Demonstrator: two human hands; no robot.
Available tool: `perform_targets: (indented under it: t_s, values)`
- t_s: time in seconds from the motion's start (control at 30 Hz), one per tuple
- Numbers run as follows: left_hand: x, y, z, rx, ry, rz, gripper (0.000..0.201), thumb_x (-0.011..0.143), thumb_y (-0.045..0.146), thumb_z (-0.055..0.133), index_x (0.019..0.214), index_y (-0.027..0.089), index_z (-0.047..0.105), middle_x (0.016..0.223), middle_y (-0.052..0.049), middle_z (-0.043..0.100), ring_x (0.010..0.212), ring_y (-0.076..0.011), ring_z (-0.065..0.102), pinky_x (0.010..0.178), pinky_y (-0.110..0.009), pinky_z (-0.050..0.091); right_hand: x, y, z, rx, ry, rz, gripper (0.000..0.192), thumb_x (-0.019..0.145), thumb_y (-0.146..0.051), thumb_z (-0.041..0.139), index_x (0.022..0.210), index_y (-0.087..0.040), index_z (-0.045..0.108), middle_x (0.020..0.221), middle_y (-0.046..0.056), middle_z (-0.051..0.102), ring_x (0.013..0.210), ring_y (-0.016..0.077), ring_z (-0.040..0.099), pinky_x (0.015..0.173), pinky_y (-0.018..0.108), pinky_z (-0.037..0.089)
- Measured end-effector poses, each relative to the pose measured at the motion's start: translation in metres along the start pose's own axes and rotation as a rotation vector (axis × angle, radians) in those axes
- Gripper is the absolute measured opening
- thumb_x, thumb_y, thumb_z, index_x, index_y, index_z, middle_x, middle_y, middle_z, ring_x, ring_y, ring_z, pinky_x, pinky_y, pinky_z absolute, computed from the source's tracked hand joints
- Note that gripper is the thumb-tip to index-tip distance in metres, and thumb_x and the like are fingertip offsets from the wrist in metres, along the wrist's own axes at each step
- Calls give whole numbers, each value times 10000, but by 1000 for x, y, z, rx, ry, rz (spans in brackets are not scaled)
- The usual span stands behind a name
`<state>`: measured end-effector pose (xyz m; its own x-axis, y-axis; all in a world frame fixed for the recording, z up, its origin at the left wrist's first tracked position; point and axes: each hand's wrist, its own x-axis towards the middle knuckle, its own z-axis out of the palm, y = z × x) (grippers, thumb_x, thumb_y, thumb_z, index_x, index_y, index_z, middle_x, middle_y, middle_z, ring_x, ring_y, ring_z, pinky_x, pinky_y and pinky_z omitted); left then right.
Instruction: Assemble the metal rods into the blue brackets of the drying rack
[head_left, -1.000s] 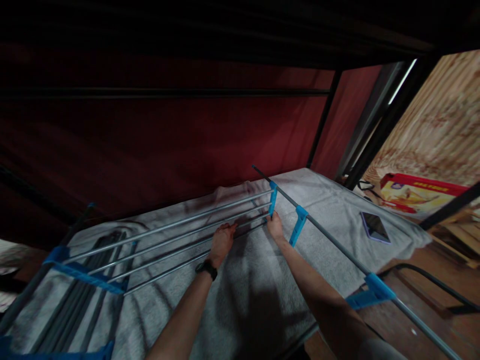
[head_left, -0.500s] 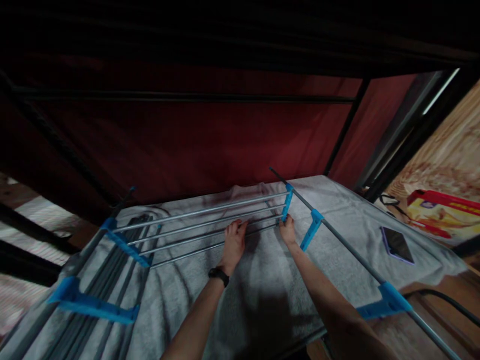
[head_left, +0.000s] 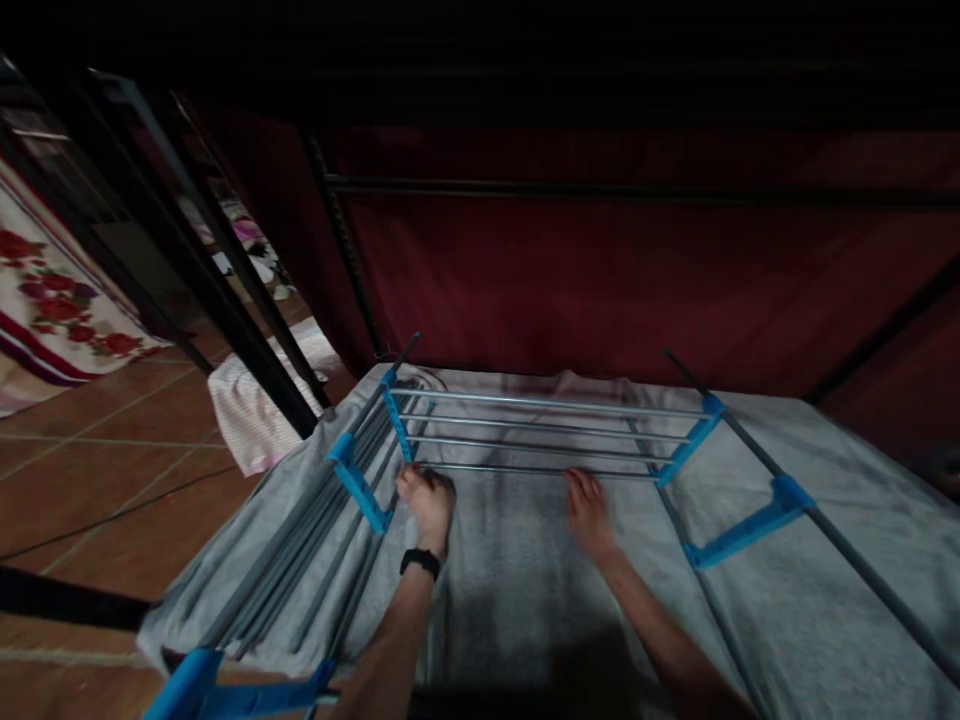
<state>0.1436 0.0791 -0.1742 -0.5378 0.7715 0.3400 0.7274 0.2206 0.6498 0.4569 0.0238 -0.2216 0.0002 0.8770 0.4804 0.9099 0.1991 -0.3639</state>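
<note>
A partly assembled rack of grey tubes and blue plastic brackets lies on a grey cloth. Several thin metal rods (head_left: 525, 425) span between the left blue bracket (head_left: 396, 415) and the right blue bracket (head_left: 690, 440). My left hand (head_left: 426, 503) is closed at the left end of the nearest rod, just below that bracket; its fingertips are partly hidden. Further right, my right hand (head_left: 589, 510) has its fingers curled onto the same rod. A black band (head_left: 420, 562) circles my left wrist.
Several loose grey tubes (head_left: 300, 540) lie bunched at the left on the cloth (head_left: 510, 560). More blue brackets, one (head_left: 750, 525) at the right, join the side tubes. Dark metal posts (head_left: 225, 290) stand at the left, beside a tiled floor (head_left: 135, 480). Red fabric (head_left: 585, 290) hangs behind.
My view has swung left. My left hand has moved left along the rods to the left bracket. My right hand has left the right bracket and is now partway along the nearest rod.
</note>
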Motion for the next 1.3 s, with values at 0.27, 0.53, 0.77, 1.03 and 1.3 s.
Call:
perform_targets:
  t_s: [0.27, 0.53, 0.77, 1.03, 1.3]
  values:
    - [43, -8, 1, 170, -89, -169, 453, 863, 155, 503, 1313, 104, 508, 1247, -209, 573, 1203, -310, 550, 987, -445, 435, 33, -34, 28, -105, -155, -127, 521, 876, -66, 407, 1351, -223, 553, 1279, 103, 635, 1214, 250, 528, 1132, 472, 294]
    - [53, -20, 5, 212, -160, -88, 337, 866, 167, 509, 1185, 113, 602, 1153, -173, 630, 1134, -291, 587, 947, -387, 437, 55, -35, 34, -86, -219, -75, 336, 918, -114, 443, 1126, -255, 666, 1062, 89, 674, 1021, 246, 579, 920, 373, 404]
    - [48, -26, 5, 193, -139, -69, 329, 902, 214, 490, 1172, 103, 641, 1110, -164, 644, 1080, -268, 596, 908, -349, 437, 56, -27, 37, -16, -212, -60, 310, 949, -140, 427, 1135, -232, 657, 1100, 92, 670, 1039, 251, 586, 928, 380, 395]
    - [46, -19, 10, 183, -113, -61, 273, 911, 271, 494, 1045, 131, 687, 1001, -151, 659, 1016, -277, 601, 833, -362, 448, 54, -21, 30, 12, -173, -54, 284, 947, -177, 446, 1105, -247, 671, 1091, 88, 677, 1036, 252, 597, 906, 392, 414]
    - [42, -21, 18, 190, -167, -35, 319, 960, 308, 449, 1092, 103, 656, 1041, -171, 656, 1036, -281, 590, 888, -390, 439, 51, -13, 28, 41, -165, -23, 284, 956, -197, 433, 1108, -240, 669, 1082, 85, 679, 1064, 258, 592, 936, 411, 410]
